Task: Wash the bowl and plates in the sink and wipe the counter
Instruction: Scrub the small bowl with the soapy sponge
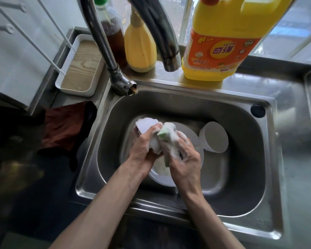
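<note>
Over the steel sink (244,133), my left hand (144,150) grips a small white plate (146,125) tilted on edge. My right hand (185,155) holds a foamy green sponge (167,135) pressed against that plate. Soap suds cover the fingers of both hands. Below my hands a large white plate (162,177) lies flat on the sink floor, mostly hidden. A white bowl (215,137) leans on its side at the right of the plate, its opening facing up and left.
The faucet spout (169,56) hangs above the sink's back; no water runs. A yellow detergent jug (217,45), a yellow squeeze bottle (139,45) and a dark sauce bottle (113,31) stand behind. A brown cloth (65,128) lies on the left counter, near a white tray (81,67).
</note>
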Motion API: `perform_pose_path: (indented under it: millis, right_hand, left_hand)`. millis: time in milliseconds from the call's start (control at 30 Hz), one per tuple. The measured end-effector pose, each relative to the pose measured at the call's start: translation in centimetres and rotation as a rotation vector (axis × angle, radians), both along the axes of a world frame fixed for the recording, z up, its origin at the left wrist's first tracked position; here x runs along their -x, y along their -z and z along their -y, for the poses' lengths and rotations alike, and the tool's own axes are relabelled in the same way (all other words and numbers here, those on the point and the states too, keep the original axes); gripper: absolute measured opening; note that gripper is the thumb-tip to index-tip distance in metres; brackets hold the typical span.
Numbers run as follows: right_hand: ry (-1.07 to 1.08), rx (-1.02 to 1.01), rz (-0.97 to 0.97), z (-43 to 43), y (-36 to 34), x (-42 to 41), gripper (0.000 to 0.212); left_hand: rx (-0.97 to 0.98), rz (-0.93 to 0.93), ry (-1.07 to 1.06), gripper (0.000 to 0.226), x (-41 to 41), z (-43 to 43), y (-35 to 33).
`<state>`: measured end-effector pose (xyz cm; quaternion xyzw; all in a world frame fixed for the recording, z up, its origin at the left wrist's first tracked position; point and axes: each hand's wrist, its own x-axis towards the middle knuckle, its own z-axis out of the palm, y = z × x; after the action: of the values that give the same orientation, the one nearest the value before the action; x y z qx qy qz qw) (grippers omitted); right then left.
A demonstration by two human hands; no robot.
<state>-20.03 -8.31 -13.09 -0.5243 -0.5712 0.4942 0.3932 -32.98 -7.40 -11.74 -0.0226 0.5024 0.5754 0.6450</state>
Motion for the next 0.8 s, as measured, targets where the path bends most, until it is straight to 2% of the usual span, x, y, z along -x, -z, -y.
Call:
perform_pose_path:
  millis: [33,167,233,367,467,600,800]
  right_hand:
    - [0.006,0.019,-0.012,0.1,0.1,0.0,0.037]
    - [0.029,0.163,-0.110,-0.3,-0.6,0.2,0.025]
    - [0.045,0.267,-0.177,-0.6,-1.4,0.2,0.017]
    - [0.075,0.511,-0.213,-1.4,-1.5,0.1,0.016]
    - [0.069,0.688,-0.280,-2.2,-1.4,0.2,0.018]
    - [0.037,0.814,-0.319,-3.5,-1.8,0.2,0.025]
    - [0.004,0.802,-0.296,-4.8,-1.8,-0.4,0.018]
  left_hand:
    - [0.007,-0.010,-0.007,0.072,0.0,0.1,-0.1]
    - [-0.068,-0.027,0.030,0.053,-0.2,0.4,-0.2]
    - [-0.133,-0.101,0.025,0.048,-0.2,0.5,-0.2]
    - [-0.205,-0.386,0.107,0.087,0.1,1.2,-0.4]
    - [-0.273,-0.558,0.219,0.098,0.4,1.8,-0.7]
    - [-0.352,-0.598,0.369,0.105,0.8,2.2,-1.6]
    - [-0.395,-0.648,0.622,0.108,1.8,2.2,-2.5]
